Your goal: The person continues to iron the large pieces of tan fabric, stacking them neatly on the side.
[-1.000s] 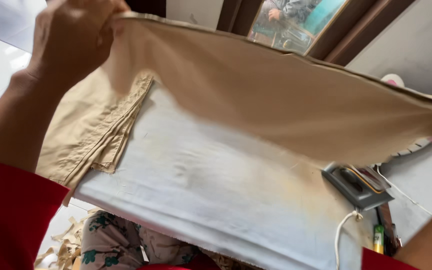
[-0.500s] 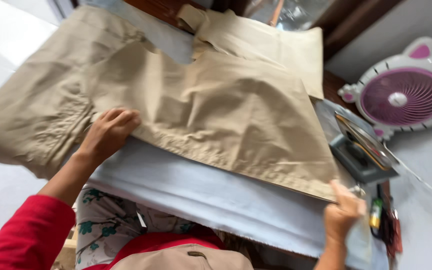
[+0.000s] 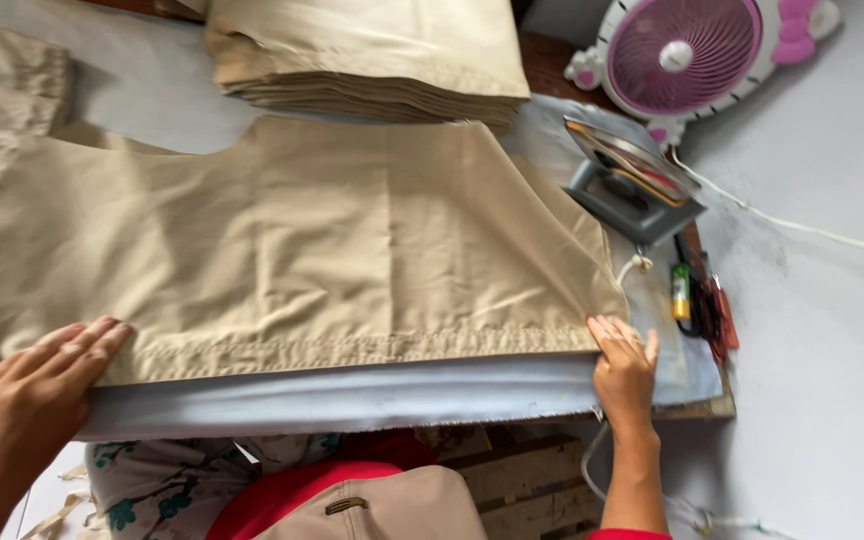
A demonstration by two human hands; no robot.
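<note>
While both hands [image 3: 37, 385] [image 3: 624, 365] press flat, khaki cloth [image 3: 322, 250] (stitched hem) lies smooth.

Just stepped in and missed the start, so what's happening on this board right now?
A person is spreading a tan garment piece flat on a padded ironing board. The left hand presses its hemmed edge near one end, and the right hand holds down the corner at the other. An iron rests beside it, untouched, with a stack of folded tan pieces behind and a pink fan nearby.
</note>
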